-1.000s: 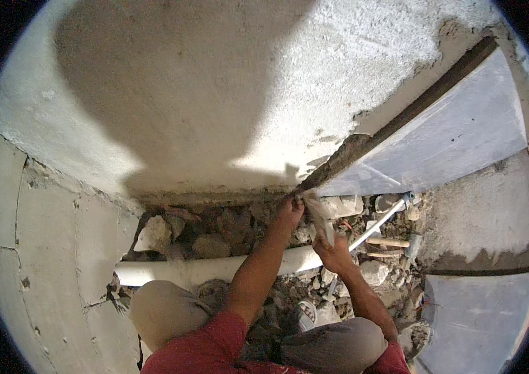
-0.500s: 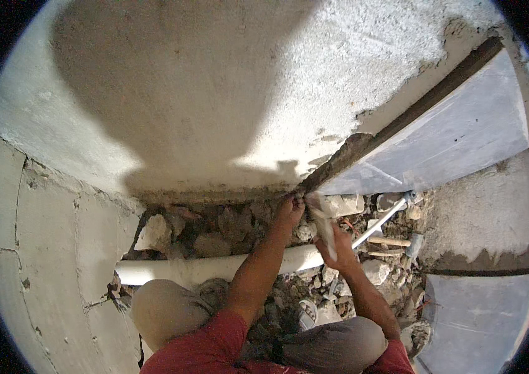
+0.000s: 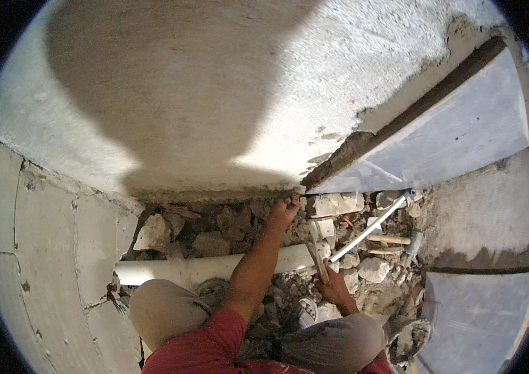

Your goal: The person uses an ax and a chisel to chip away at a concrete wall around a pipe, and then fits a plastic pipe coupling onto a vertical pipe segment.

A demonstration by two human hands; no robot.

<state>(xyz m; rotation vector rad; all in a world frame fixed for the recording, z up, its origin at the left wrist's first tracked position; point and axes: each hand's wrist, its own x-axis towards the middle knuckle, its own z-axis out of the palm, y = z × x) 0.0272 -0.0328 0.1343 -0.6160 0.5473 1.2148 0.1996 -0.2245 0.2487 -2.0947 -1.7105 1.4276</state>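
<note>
I see the right hand [image 3: 335, 288] with its fingers closed round a slim tan tool [image 3: 319, 254], which slants across the white pipe [image 3: 180, 272]. The left hand [image 3: 285, 210] curls at the wall's [image 3: 208, 93] foot; I can't tell whether it pinches anything. Pale marks [image 3: 284, 369] on the red shirt [image 3: 205, 349] are too small to read.

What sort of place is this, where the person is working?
Probably a building or renovation site: a white pipe crosses broken rubble beside a rough, patchy wall, and a hammer-like tool lies on that rubble.
</note>
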